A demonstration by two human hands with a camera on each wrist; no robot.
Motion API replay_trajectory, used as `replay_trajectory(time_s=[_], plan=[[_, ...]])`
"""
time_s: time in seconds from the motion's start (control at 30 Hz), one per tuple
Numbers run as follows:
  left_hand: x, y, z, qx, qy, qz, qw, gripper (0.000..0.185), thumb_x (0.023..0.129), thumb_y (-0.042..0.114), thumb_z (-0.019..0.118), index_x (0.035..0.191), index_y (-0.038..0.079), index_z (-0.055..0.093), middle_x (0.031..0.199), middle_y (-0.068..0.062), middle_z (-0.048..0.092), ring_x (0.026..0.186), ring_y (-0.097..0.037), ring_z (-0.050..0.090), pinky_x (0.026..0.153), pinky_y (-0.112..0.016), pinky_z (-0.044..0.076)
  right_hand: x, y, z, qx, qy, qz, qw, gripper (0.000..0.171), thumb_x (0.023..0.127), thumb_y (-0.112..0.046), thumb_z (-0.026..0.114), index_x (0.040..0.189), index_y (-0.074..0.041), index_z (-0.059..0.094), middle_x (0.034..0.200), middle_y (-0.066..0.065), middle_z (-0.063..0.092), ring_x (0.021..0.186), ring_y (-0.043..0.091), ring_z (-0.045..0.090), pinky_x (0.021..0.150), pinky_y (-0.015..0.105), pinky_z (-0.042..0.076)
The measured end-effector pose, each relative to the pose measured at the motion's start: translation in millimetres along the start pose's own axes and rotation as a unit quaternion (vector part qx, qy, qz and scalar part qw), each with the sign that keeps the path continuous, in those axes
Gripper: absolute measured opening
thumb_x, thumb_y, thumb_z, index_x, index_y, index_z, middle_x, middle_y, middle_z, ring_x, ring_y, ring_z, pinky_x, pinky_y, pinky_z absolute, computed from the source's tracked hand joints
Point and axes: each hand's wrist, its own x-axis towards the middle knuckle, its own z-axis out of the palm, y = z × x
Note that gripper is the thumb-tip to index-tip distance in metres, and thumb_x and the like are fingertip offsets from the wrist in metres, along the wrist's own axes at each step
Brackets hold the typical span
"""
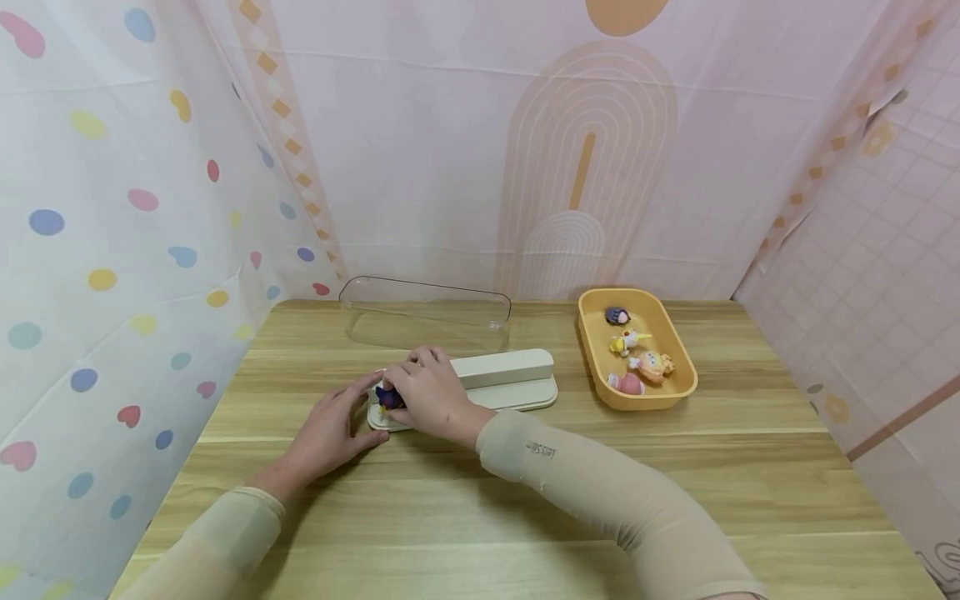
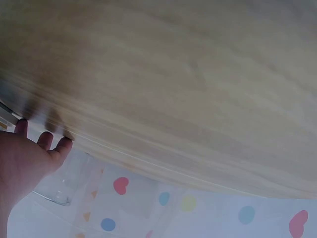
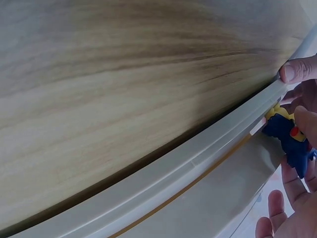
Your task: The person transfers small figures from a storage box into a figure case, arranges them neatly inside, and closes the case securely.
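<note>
Blue figure (image 1: 389,397) pinched by right hand (image 1: 431,396) fingers; left hand (image 1: 330,433) flat, fingers relaxed.

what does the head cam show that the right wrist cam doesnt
Only the head view shows the yellow tray with four small figures, the clear lid behind the base, and the left hand touching the base's left end. Only the right wrist view shows up close that the toy is blue with yellow and red parts. Both show the right hand holding the small blue toy on the white base, on the wooden table.

A staged tabletop booth: pastel backdrops (image 1: 465,167) enclosing a wooden table (image 1: 675,483)
</note>
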Motion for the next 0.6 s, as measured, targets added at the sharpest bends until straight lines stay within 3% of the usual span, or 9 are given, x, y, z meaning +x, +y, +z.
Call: replay_trajectory(time_s=[0.6], plan=[[1.2, 1.2, -0.4, 0.005, 0.003, 0.002, 1.0, 0.094, 0.085, 0.029, 0.093, 0.162, 0.019, 0.04, 0.15, -0.021, 0.064, 0.133, -0.055, 0.059, 0.113, -0.074, 0.041, -3.5, 0.3, 0.0, 0.006, -0.01, 0.006, 1.0, 0.061, 0.089, -0.065, 0.08, 0.133, -0.026, 0.064, 0.136, -0.007, 0.071, 0.133, 0.018, 0.058, 0.119, 0.042, 0.043]])
